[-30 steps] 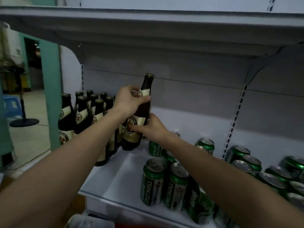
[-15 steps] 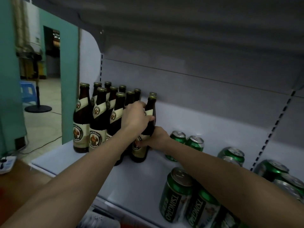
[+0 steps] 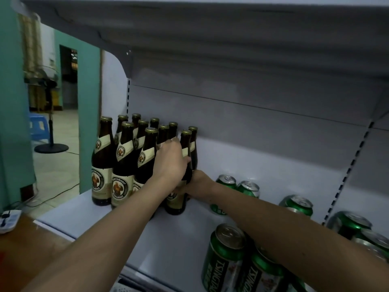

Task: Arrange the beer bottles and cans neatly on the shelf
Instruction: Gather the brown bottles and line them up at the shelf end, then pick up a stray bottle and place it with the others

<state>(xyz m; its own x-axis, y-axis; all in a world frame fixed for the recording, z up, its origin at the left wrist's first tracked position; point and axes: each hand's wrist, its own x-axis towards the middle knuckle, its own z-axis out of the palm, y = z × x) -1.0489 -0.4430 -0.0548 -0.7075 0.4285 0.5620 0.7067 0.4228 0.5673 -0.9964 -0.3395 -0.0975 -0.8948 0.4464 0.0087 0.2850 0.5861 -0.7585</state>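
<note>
Held beer bottle (image 3: 182, 165) upright: left hand (image 3: 170, 163) wrapped round shoulder, right hand (image 3: 199, 183) gripping lower body, bottle group (image 3: 126, 157) immediately left.

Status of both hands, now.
Left hand: grips the brown bottle at its shoulder.
Right hand: holds the same bottle lower down.

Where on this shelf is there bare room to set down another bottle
Bare shelf lies in front of the held bottle, between the bottle group and the front Tsingtao cans. A smaller patch lies along the back wall, behind the cans. The left end is packed with bottles; the right is crowded with loose cans.
</note>
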